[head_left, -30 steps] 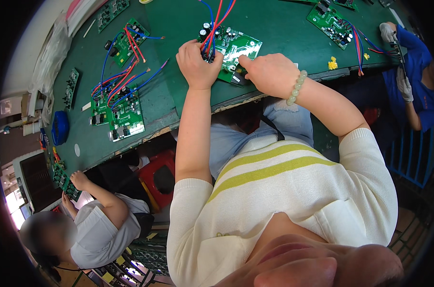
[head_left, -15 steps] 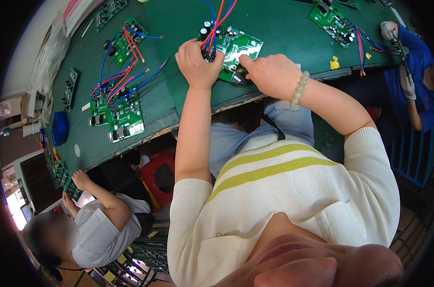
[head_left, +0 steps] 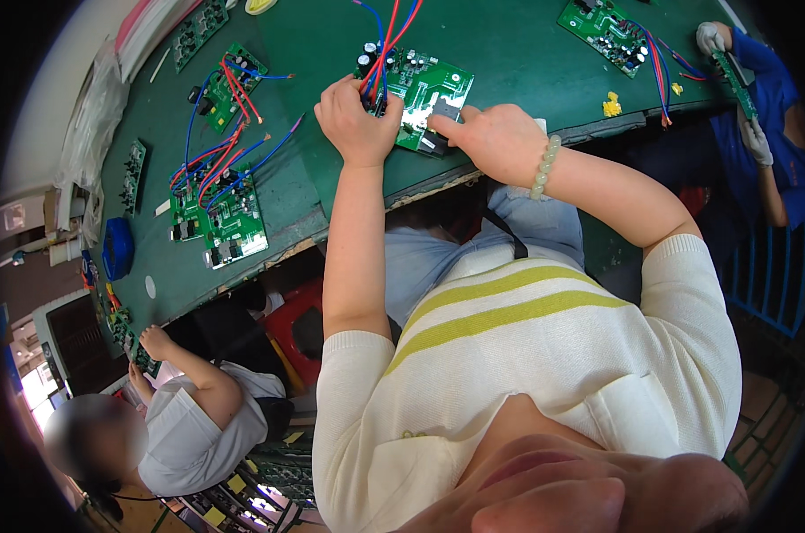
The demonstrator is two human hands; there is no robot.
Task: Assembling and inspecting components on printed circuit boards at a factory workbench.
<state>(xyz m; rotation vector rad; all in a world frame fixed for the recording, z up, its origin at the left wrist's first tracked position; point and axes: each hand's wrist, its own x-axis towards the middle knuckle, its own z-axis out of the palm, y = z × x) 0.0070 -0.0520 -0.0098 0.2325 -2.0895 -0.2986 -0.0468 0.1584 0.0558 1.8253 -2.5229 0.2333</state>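
Electronics assembly workshop, probably a factory line. Long green-topped workbench (head_left: 527,62) strewn with green circuit boards (head_left: 220,218) trailing red and blue wires (head_left: 233,142); more boards at far right (head_left: 602,22) and one at the near edge (head_left: 420,89). Other workers seated along the same bench: one in a white shirt (head_left: 194,426) at lower left, one in blue with white gloves (head_left: 757,133) at right. Blue chair frame (head_left: 775,284) beside, blurry at the rim
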